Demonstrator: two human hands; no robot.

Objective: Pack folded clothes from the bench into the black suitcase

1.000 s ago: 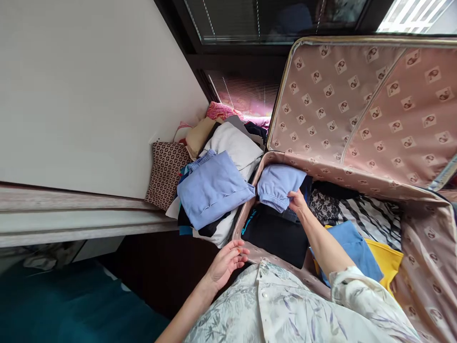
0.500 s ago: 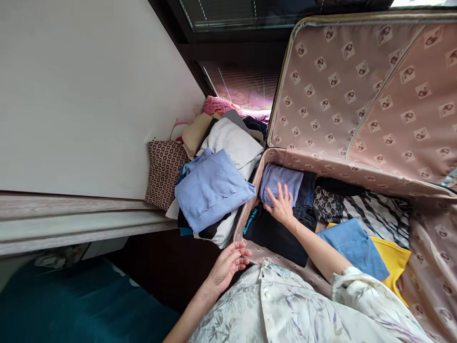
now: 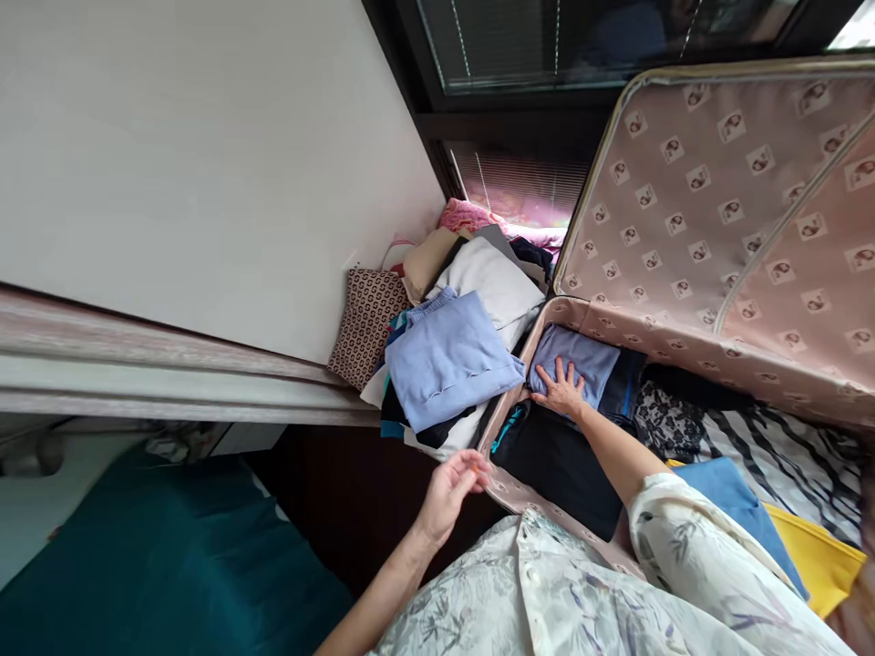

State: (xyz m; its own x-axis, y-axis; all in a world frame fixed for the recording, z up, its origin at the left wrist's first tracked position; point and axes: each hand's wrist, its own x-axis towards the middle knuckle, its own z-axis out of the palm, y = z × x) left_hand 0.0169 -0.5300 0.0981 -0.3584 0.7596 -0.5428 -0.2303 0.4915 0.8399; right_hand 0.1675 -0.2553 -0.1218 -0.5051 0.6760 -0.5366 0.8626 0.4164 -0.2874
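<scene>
Right hand (image 3: 561, 390) lies palm down, fingers (image 3: 559, 369) spread flat, on the folded periwinkle-blue knit garment (image 3: 578, 357), which sits in the near-left corner of the open fabric suitcase with pink patterned lining (image 3: 690, 237), on top of dark folded clothing (image 3: 557, 460). Left hand (image 3: 451, 487) hovers just outside the suitcase's front wall, fingers loosely curled with thumb and fingertips close together; whether anything is pinched between them cannot be told. Immediately left of the suitcase stands a stack of folded clothes, topped by a larger folded light-blue sweatshirt (image 3: 451, 360), with a white folded item (image 3: 496, 282) behind it and a brown patterned cushion (image 3: 365, 323) against the white wall panel (image 3: 205, 164). Inside the suitcase, to the right, lie a black-and-white striped fabric (image 3: 772, 451), a folded blue garment (image 3: 738, 497) and a yellow garment (image 3: 820, 556).
</scene>
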